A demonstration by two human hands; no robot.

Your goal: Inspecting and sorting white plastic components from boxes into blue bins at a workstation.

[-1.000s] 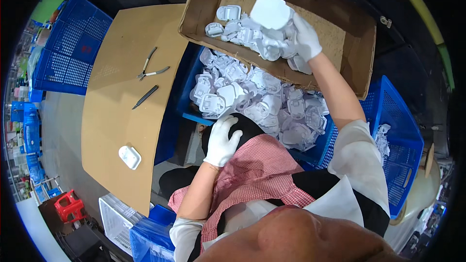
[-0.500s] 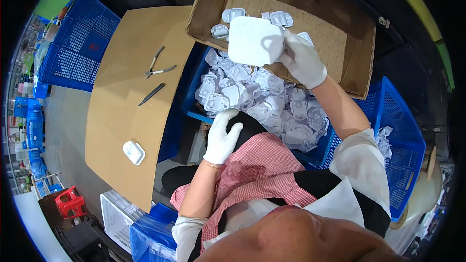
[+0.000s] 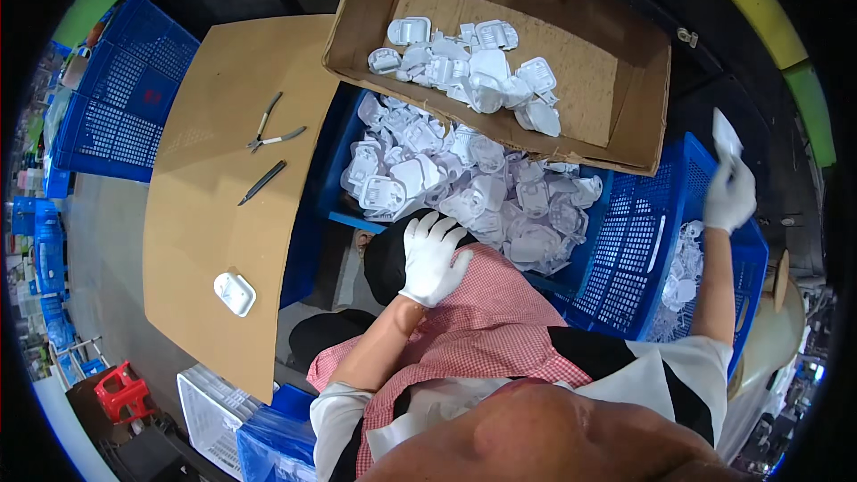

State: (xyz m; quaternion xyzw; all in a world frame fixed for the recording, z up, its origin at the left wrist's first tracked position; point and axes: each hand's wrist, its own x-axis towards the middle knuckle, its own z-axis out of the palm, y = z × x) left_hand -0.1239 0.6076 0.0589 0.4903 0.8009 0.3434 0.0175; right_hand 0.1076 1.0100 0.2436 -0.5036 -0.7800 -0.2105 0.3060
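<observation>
Hands differ: left (image 3: 433,261) splayed empty over knee (image 3: 386,261), right (image 3: 731,196) pinching white piece (image 3: 725,133), form unclear.

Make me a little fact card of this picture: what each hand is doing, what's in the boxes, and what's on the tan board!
Left hand: white-gloved hand, fingers spread, resting by the knee
Right hand: white-gloved hand, gripping a flat white piece
Cardboard box: brown box with loose white parts
Middle crate: blue crate heaped with white shapes
Right basket: blue basket with white bits
Tan board: board with pliers, dark slim tool, one rounded white part
</observation>
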